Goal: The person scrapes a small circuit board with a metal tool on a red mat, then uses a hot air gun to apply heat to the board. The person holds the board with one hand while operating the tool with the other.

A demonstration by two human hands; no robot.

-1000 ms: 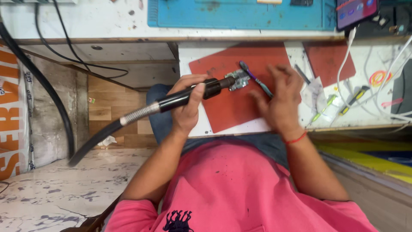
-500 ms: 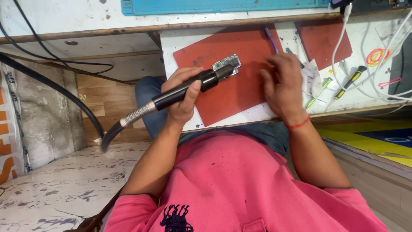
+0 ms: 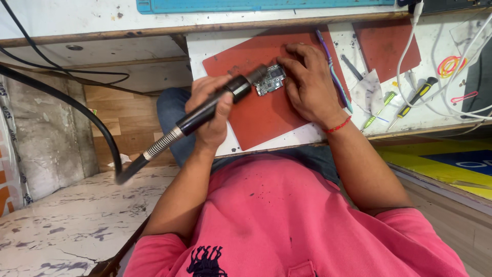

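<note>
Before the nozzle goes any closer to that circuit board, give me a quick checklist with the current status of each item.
1. Left hand grips the black hot-air handpiece firmly: ok.
2. Nozzle aimed at the small circuit board: ok.
3. Right hand steadies the board on the red mat: ok.
4. Fingers away from the nozzle tip: not ok, they lie right beside it.
5. Handpiece hose hangs free, unsnagged: ok.
6. Air flowing or heat on: cannot tell.
</note>
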